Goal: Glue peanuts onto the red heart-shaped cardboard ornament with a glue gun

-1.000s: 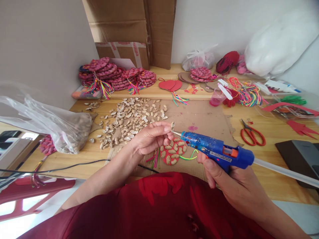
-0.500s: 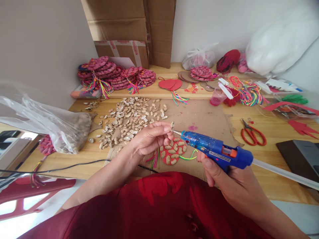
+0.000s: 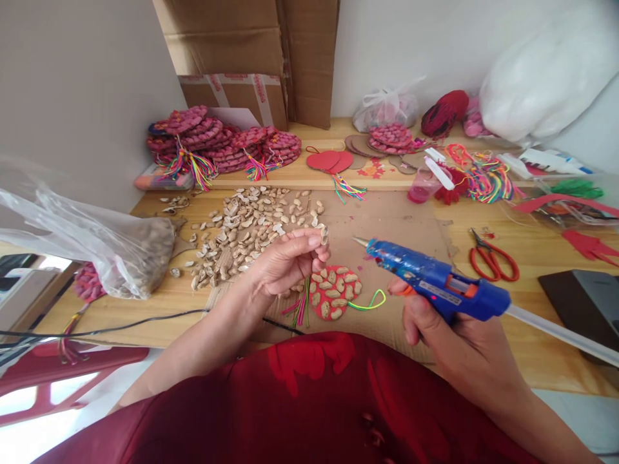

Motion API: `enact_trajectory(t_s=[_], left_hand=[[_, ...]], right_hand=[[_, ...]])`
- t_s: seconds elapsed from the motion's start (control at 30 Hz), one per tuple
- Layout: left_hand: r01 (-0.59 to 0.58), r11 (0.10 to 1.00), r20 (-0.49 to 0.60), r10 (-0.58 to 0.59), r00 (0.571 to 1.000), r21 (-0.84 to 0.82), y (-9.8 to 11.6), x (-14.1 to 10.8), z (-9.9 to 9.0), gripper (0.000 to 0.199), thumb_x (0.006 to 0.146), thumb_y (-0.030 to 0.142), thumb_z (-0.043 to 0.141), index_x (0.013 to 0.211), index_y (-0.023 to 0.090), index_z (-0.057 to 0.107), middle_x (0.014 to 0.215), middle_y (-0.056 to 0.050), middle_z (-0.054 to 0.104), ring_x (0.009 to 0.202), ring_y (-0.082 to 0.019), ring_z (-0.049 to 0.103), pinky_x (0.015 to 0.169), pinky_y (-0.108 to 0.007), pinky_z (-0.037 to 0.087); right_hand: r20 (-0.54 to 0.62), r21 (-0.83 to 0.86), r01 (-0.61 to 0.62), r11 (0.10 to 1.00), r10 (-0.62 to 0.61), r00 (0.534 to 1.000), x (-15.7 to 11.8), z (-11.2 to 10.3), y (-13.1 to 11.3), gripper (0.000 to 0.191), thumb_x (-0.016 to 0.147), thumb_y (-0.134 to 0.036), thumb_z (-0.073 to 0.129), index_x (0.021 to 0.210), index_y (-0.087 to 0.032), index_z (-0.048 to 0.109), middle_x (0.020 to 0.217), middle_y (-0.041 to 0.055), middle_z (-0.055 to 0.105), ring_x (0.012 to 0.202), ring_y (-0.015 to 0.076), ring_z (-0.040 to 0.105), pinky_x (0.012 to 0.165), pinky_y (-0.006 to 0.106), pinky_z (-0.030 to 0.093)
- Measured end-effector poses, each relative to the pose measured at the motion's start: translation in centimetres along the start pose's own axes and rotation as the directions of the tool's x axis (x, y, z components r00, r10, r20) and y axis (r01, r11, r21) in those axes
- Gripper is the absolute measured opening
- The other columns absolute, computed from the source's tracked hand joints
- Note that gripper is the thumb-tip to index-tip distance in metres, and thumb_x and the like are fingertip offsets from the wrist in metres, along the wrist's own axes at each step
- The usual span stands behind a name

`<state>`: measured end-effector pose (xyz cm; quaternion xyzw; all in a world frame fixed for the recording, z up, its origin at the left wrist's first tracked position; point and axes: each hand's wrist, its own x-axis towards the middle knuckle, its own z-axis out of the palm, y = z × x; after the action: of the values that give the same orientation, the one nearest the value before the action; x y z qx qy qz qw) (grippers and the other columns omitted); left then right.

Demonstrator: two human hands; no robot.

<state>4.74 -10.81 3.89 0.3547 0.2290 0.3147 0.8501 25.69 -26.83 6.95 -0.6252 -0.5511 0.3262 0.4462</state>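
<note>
Between thumb and fingertips my left hand (image 3: 290,261) pinches a peanut shell (image 3: 324,234), just above a red disc (image 3: 316,299) covered with several peanut shells. Colored cords hang from the disc's left side, and a yellow-green loop (image 3: 372,301) sticks out on its right. My right hand (image 3: 454,335) is wrapped round the handle of a blue glue gun (image 3: 425,274), its metal nozzle pointing left, apart from the shell. A clear glue stick (image 3: 561,332) extends from the gun's rear. Loose peanut shells (image 3: 246,225) lie scattered beyond my left hand.
A plastic bag of shells (image 3: 149,258) stands at left. Pink shell-covered discs (image 3: 207,138) are stacked at the back, beside red discs (image 3: 329,161). Red-handled scissors (image 3: 493,259) lie at right. A black cable (image 3: 145,321) crosses the left side.
The glue gun in my right hand has moved right, so its nozzle is now away from the shell. My left hand has shifted slightly left with the shell, uncovering more of the red disc.
</note>
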Motion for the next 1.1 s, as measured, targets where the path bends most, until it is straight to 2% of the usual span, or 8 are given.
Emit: enact_trajectory(t_s=[0.13, 0.23, 0.3, 0.37, 0.53, 0.63, 0.7, 1.1], left_hand=[[-0.045, 0.997, -0.07, 0.049, 0.996, 0.065, 0.8, 0.1, -0.1, 0.026, 0.065, 0.027, 0.09, 0.065, 0.013, 0.069, 0.062, 0.0, 0.061, 0.063, -0.01, 0.058, 0.055, -0.018, 0.046], [-0.048, 0.975, -0.157, 0.084, 0.984, 0.217, 1.0, 0.1, -0.1, 0.025, 0.061, 0.029, 0.092, 0.07, 0.013, 0.074, 0.061, 0.0, 0.064, 0.061, -0.01, 0.059, 0.055, -0.018, 0.046], [-0.031, 0.922, -0.19, 0.113, 0.975, 0.387, 0.8, 0.1, -0.3, 0.022, 0.062, 0.027, 0.091, 0.075, 0.014, 0.077, 0.064, 0.0, 0.068, 0.059, -0.009, 0.059, 0.056, -0.019, 0.047], [-0.008, 0.801, -0.175, 0.141, 0.974, 0.599, 0.3, 0.0, -0.4, 0.018, 0.067, 0.026, 0.088, 0.078, 0.015, 0.079, 0.067, -0.002, 0.072, 0.059, -0.009, 0.06, 0.057, -0.02, 0.048], [-0.017, 0.339, -0.045, 0.173, 0.984, 0.941, -0.9, 0.0, -0.5, 0.012, 0.079, 0.026, 0.075, 0.082, 0.016, 0.08, 0.074, -0.004, 0.075, 0.062, -0.013, 0.065, 0.058, -0.022, 0.047], [-0.027, 0.117, 0.003, 0.197, 0.98, 0.993, -1.0, 0.2, -0.3, 0.01, 0.079, 0.023, 0.071, 0.08, 0.017, 0.079, 0.075, -0.002, 0.075, 0.064, -0.013, 0.065, 0.059, -0.022, 0.045], [-0.012, 0.031, 0.006, 0.2, 0.98, 0.999, -0.9, 0.3, -0.2, 0.009, 0.079, 0.022, 0.07, 0.08, 0.018, 0.078, 0.075, -0.002, 0.074, 0.064, -0.013, 0.064, 0.06, -0.023, 0.045], [-0.055, -0.218, 0.089, 0.15, 0.985, 0.974, -0.9, 1.0, 0.8, 0.013, 0.079, 0.014, 0.066, 0.078, 0.018, 0.079, 0.075, -0.004, 0.074, 0.066, -0.016, 0.064, 0.064, -0.026, 0.044]], right_hand=[[-0.178, 0.389, -0.087, 0.917, 0.168, 0.97, 1.3, 0.1, 0.7, 0.023, 0.096, -0.05, 0.056, 0.098, -0.027, 0.062, 0.088, 0.0005, 0.066, 0.052, 0.0105, 0.056, 0.047, 0.028, 0.042], [-0.174, 0.591, -0.165, 0.79, 0.324, 0.93, 2.5, 0.4, 1.9, 0.031, 0.094, -0.057, 0.054, 0.103, -0.028, 0.059, 0.076, -0.0011, 0.064, 0.049, 0.0121, 0.056, 0.04, 0.025, 0.039], [-0.157, 0.594, -0.203, 0.778, 0.36, 0.92, 3.0, 0.8, 2.7, 0.032, 0.092, -0.056, 0.059, 0.104, -0.027, 0.058, 0.069, -0.0029, 0.061, 0.051, 0.0136, 0.06, 0.041, 0.024, 0.042], [-0.103, 0.548, -0.239, 0.801, 0.348, 0.932, 2.9, 1.3, 3.4, 0.031, 0.09, -0.051, 0.064, 0.108, -0.026, 0.058, 0.068, -0.0039, 0.062, 0.058, 0.0155, 0.067, 0.046, 0.024, 0.049], [0.067, 0.504, -0.315, 0.804, 0.327, 0.943, 2.5, 2.6, 4.4, 0.036, 0.088, -0.052, 0.067, 0.112, -0.026, 0.057, 0.078, -0.0018, 0.065, 0.081, 0.0207, 0.075, 0.063, 0.03, 0.061], [0.105, 0.522, -0.318, 0.792, 0.31, 0.945, 2.6, 3.0, 4.8, 0.035, 0.088, -0.053, 0.067, 0.111, -0.028, 0.057, 0.079, -0.0019, 0.066, 0.088, 0.0215, 0.076, 0.071, 0.033, 0.064], [0.119, 0.504, -0.319, 0.803, 0.301, 0.946, 2.7, 3.2, 5.2, 0.032, 0.089, -0.053, 0.066, 0.108, -0.028, 0.059, 0.08, -0.0016, 0.068, 0.09, 0.0215, 0.076, 0.077, 0.034, 0.064], [0.164, 0.533, -0.37, 0.761, 0.336, 0.927, 2.8, 3.5, 5.5, 0.03, 0.089, -0.051, 0.067, 0.11, -0.031, 0.061, 0.106, 0.0017, 0.073, 0.093, 0.0215, 0.076, 0.082, 0.036, 0.065]])
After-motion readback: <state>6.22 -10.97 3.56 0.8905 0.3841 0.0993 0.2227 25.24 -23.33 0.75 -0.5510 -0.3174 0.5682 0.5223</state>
